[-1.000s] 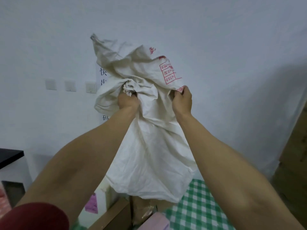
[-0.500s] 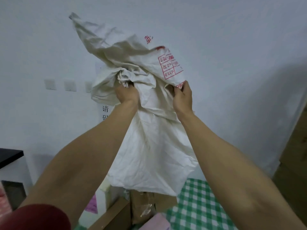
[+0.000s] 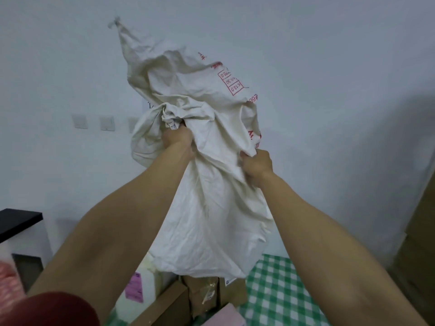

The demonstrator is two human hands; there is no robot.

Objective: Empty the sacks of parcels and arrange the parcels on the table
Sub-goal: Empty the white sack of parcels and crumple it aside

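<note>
A cream cloth sack [image 3: 211,208] with red print hangs upside down in front of the wall, its open mouth low over the table. My left hand [image 3: 176,140] grips a bunch of its cloth near the middle. My right hand [image 3: 257,164] grips the cloth at the sack's right side, a little lower. Below the mouth lie parcels: brown cardboard boxes [image 3: 207,295], a white bag with a pink label [image 3: 136,288] and a pink parcel [image 3: 231,316]. They lie on a table with a green checked cloth [image 3: 280,290].
A black-topped white cabinet [image 3: 18,222] stands at the left. Light switches [image 3: 107,123] are on the wall behind the sack. Brown cardboard [image 3: 416,243] rises at the right edge. A red sleeve [image 3: 54,309] fills the lower left corner.
Both hands have dropped, the right one further down the sack's side. The sack's loose top end swung from the left to pointing upward.
</note>
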